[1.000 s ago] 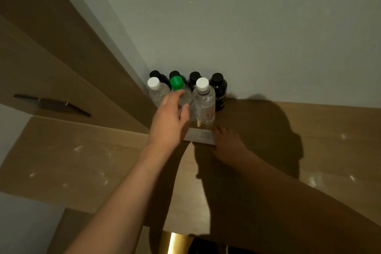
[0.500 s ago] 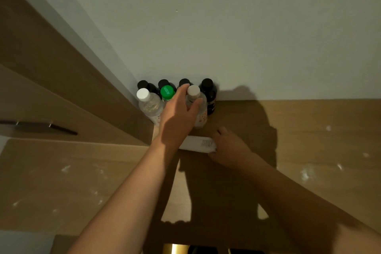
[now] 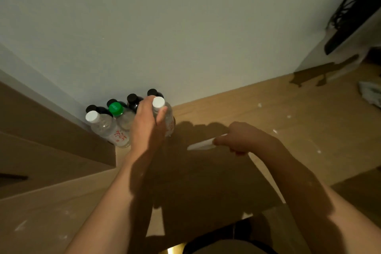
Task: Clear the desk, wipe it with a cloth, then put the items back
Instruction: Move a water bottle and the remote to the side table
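Several bottles stand in the desk's back left corner against the wall. My left hand (image 3: 147, 125) grips a clear bottle with a white cap (image 3: 165, 115) at the right of the group. Beside it stand a green-capped bottle (image 3: 118, 112), another white-capped clear bottle (image 3: 107, 128) and several dark bottles with black caps (image 3: 133, 100) behind. My right hand (image 3: 243, 139) holds a flat white paper or card (image 3: 201, 145) just above the wooden desk (image 3: 268, 113), its fingers curled round the right end.
A wooden cabinet side (image 3: 51, 134) borders the bottles on the left. At the far right edge lie a crumpled white cloth (image 3: 371, 94) and a dark object with cables (image 3: 350, 12) by the wall. White specks dot the desk.
My left hand has closed round the right white-capped bottle. My right hand has drawn the white paper to the right, away from the bottles. The view has swung right.
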`<state>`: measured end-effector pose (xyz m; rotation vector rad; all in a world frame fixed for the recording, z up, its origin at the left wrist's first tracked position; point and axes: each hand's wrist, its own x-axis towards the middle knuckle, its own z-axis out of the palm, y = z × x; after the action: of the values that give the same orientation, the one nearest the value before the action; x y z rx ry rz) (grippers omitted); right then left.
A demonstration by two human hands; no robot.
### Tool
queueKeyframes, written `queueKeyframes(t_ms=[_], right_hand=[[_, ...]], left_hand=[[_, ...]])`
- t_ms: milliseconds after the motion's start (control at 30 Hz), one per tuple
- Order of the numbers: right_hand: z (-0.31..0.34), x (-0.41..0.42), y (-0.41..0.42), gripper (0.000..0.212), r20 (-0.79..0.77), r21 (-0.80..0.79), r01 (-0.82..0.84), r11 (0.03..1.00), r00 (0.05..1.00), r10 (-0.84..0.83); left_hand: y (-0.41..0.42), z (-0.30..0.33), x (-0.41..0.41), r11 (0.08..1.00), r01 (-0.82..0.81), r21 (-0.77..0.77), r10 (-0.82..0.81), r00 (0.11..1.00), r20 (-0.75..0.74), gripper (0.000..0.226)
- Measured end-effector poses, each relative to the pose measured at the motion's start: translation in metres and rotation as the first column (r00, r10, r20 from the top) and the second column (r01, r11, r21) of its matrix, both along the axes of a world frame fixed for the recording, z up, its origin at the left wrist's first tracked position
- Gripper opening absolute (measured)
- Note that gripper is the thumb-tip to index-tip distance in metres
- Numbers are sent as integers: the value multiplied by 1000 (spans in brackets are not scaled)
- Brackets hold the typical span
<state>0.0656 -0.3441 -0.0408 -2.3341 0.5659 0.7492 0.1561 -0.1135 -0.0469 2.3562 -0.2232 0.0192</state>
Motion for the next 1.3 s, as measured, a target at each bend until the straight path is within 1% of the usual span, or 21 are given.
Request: queueKeyframes(t_ms=[100,167,200,233,300,367,433,600,767,833,867,967,1100,1167,1233,1300], right_hand=[[5,-28,-31,38,3,72,223,972,975,-224],[8,-52,-56,38,4,144,369,918,927,-374],[9,-65,-68,37,-1,198,454,869,886,-463],[11,-78,-82,37,-15,257,549,795,825,-565],[15,-107,-111,38,-75,365,702,611,677,-733],[20,-138,-142,40,-149,469,769,434,553,-820],[25,-174,-175,43,-183,539,785,305,462,-868],[30,-271,-259,44,-182,544,833,101,235,-955],[28,-367,-334,49,-163,595,803,10,133,-978],[25,-400,-358,46,-129,633,774,-23,76,-989],[23,-416,-369,44,-117,649,759,-52,32,-993],[18,-453,-405,46,-155,663,719,-210,-143,-977],[16,-482,-449,44,-200,707,618,-343,-291,-936],[14,-491,-472,35,-226,732,541,-413,-380,-897],[14,-498,-499,29,-229,732,501,-462,-458,-859],[13,-504,-532,28,-215,724,492,-484,-507,-835]], left_hand=[[-33,11,-20,996,92,-10,-91,992,89,39],[-61,15,-37,986,166,-22,-161,977,140,39],[-78,16,-46,981,193,-18,-188,970,153,39],[-95,18,-55,975,220,-15,-215,963,161,39],[-134,21,-74,959,283,-14,-277,945,175,38],[-176,24,-96,942,335,-16,-326,928,181,38],[-218,27,-120,921,389,-32,-377,908,183,37],[-334,34,-194,870,492,-38,-475,856,201,38],[-443,36,-268,817,576,-27,-559,802,212,40],[-482,37,-293,765,644,-11,-624,746,234,41],[-502,38,-304,735,678,-7,-657,715,239,40],[-562,42,-334,661,750,-29,-725,648,232,40],[-630,42,-364,546,835,-71,-808,547,221,41],[-666,38,-375,508,858,-83,-832,513,211,42],[-704,34,-383,467,880,-83,-852,473,226,42],[-742,30,-390,417,906,-77,-869,422,258,42]])
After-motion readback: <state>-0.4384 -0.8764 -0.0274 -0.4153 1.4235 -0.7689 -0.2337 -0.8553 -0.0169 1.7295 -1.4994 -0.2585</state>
